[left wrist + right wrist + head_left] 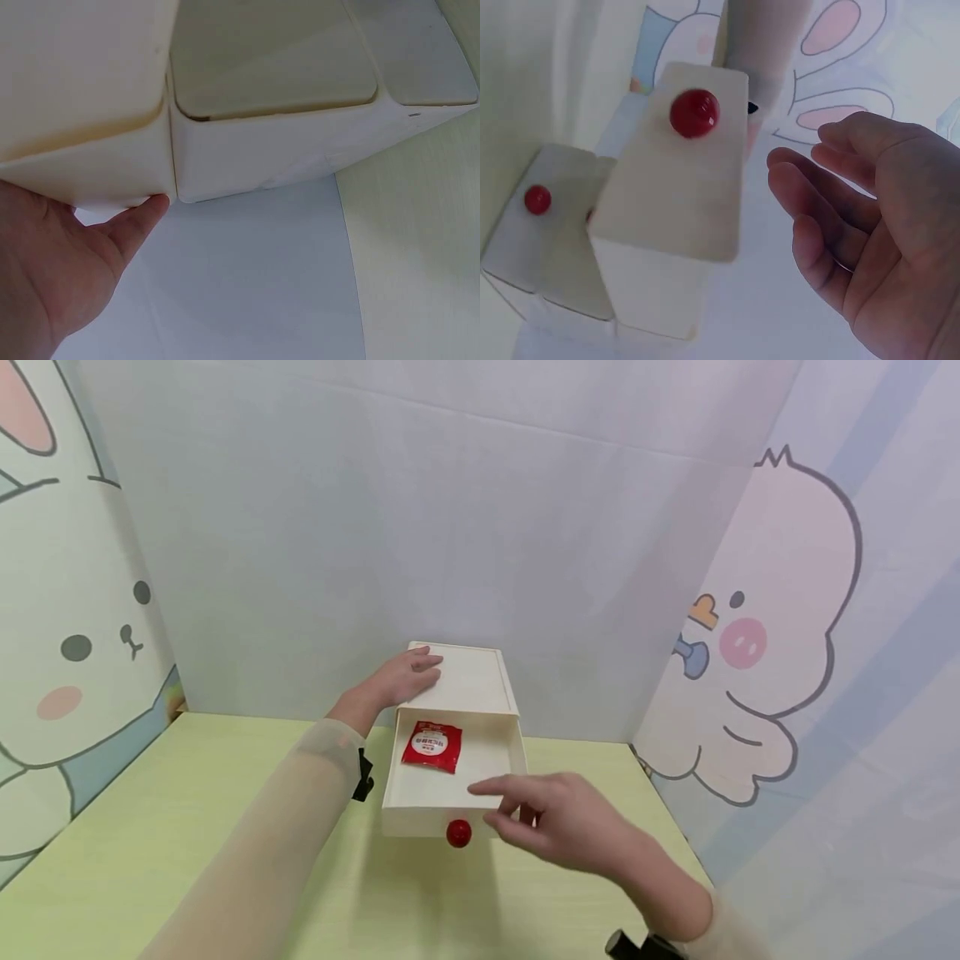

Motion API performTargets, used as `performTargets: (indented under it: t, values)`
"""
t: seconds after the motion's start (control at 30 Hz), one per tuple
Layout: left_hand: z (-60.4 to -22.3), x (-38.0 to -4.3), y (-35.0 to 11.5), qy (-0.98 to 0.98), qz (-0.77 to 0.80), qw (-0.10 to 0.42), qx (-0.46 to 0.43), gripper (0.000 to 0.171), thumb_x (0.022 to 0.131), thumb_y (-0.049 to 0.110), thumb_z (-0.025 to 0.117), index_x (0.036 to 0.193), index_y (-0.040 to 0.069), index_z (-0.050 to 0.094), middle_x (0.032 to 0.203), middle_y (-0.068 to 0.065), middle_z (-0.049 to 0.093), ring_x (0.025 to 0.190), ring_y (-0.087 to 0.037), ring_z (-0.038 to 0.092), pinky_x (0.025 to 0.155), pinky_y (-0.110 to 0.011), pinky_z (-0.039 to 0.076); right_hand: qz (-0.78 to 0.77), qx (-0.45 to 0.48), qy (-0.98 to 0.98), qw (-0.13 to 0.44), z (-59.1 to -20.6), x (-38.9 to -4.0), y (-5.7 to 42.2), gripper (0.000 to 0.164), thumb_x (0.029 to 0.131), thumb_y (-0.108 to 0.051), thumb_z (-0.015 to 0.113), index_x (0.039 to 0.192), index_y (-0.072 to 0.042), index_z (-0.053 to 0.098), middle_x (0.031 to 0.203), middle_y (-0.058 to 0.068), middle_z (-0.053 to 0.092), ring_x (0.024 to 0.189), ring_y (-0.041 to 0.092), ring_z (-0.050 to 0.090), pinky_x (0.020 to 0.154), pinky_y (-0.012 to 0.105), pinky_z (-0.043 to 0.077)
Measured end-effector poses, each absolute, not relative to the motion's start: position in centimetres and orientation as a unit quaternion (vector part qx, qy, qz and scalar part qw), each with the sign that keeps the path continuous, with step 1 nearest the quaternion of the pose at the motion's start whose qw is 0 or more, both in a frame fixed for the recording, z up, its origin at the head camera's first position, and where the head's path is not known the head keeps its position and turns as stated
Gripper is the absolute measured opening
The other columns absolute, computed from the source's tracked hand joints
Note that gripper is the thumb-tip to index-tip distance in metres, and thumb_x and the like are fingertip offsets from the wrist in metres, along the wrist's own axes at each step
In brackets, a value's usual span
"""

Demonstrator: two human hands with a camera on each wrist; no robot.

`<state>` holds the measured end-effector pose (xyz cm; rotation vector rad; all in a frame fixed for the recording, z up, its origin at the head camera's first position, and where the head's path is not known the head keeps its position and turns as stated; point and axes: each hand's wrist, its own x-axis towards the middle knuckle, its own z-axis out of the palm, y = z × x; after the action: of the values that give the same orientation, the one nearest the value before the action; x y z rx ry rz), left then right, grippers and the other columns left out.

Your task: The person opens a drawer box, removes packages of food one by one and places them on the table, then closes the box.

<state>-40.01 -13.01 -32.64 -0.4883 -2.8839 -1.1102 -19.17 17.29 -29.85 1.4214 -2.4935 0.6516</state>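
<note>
My left hand (408, 678) rests on the left side of the top of a white drawer cabinet (476, 681). In the left wrist view its thumb touches the lower edge of a white side wall. The cabinet's top drawer (412, 792) is pulled out toward me, and a red packet (432, 746) with a white label lies inside, at the back left. A round red knob (459, 833) sits on the drawer front. Beside the front's right corner hovers my right hand (558, 818), fingers loosely bent and holding nothing; in the right wrist view it is apart from the knob.
Another red knob (538, 199) shows on the lower part of the cabinet, and a further one is mostly hidden behind the pulled-out drawer. The cabinet stands on a pale green table (247, 777) near a grey back curtain (420, 510). Cartoon-printed curtains flank both sides.
</note>
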Motion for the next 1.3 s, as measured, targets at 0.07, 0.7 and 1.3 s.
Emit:
performTargets:
  t: [0.07,0.7,1.3]
  values:
    - [-32.5,-39.9,-13.0,-0.921,-0.358,0.004,-0.155,0.061,0.115,0.044,0.043,0.17,0.017,0.045,0.185,-0.011,0.02,0.172,-0.042,0.013,0.137,-0.065,0.017,0.199,0.478,-0.85,0.096,-27.9,-19.9,17.1,0.033,0.101,-0.016,0.08,0.133,-0.021,0.077,0.088,-0.011,0.08,0.065,-0.011,0.056,0.059,0.011,0.052]
    - [-32.4,-39.6,-13.0,-0.924,-0.351,0.002,-0.153,0.06,0.115,0.043,0.044,0.169,0.017,0.046,0.185,-0.013,0.022,0.171,-0.042,0.016,0.137,-0.066,0.018,0.021,0.448,-0.893,-0.038,-21.4,-28.6,10.1,0.022,0.105,-0.024,0.072,0.125,-0.021,0.082,0.1,-0.005,0.081,0.089,0.008,0.071,0.086,0.031,0.06]
    - [-32.3,-39.8,-13.0,-0.923,-0.351,-0.004,-0.158,0.061,0.115,0.045,0.042,0.17,0.017,0.044,0.185,-0.012,0.02,0.172,-0.041,0.015,0.138,-0.064,0.017,-0.052,0.429,-0.889,-0.149,-24.7,-31.7,6.3,0.04,0.103,-0.03,0.077,0.142,-0.021,0.075,0.132,0.002,0.077,0.114,0.018,0.067,0.108,0.037,0.056]
